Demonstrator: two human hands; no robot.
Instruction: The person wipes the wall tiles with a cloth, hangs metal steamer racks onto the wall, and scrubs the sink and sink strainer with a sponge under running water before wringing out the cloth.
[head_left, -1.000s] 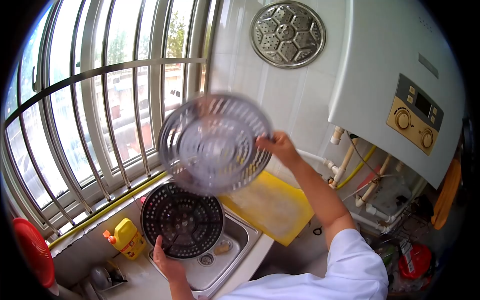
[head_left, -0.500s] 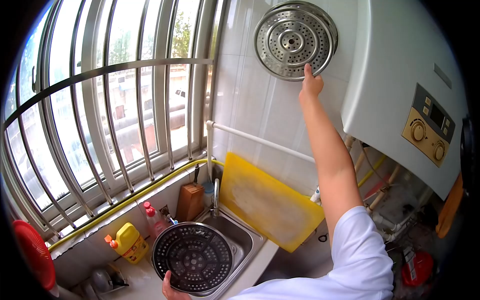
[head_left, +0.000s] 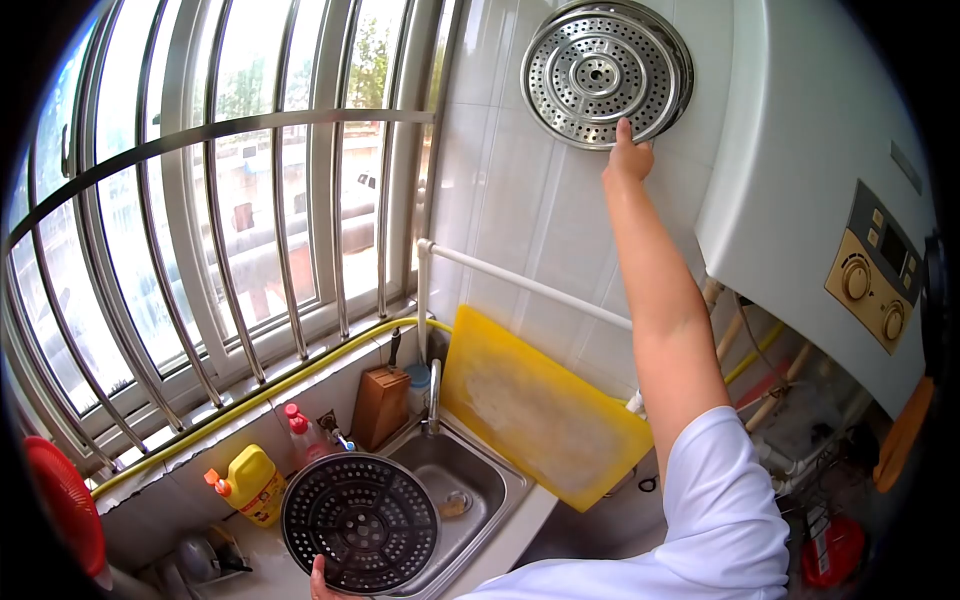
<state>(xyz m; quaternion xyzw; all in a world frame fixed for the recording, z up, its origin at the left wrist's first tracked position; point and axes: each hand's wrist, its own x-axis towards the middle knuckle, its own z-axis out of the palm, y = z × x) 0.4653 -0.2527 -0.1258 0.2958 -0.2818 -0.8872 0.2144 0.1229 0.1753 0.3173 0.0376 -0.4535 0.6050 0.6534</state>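
Note:
High on the tiled wall, my right hand (head_left: 628, 158) grips the lower edge of a round perforated steel steamer plate (head_left: 597, 75), thumb on its face. Another round metal plate (head_left: 684, 62) shows behind it, mostly hidden. At the bottom, my left hand (head_left: 322, 582) holds the lower rim of a dark perforated steamer tray (head_left: 361, 522), its thumb over the edge and the other fingers hidden. The dark tray overlaps the left part of the steel sink (head_left: 470, 480).
A yellow board (head_left: 545, 405) leans behind the sink beside the faucet (head_left: 434, 395). Left of it stand a knife block (head_left: 380, 408), a red-capped bottle (head_left: 303, 432) and a yellow jug (head_left: 255, 487). A water heater (head_left: 810, 150) hangs at the right; barred windows line the left.
My right hand has raised the steel plate from above the sink to the wall, over the plate there. My left hand and the dark tray have moved lower, uncovering the faucet and knife block.

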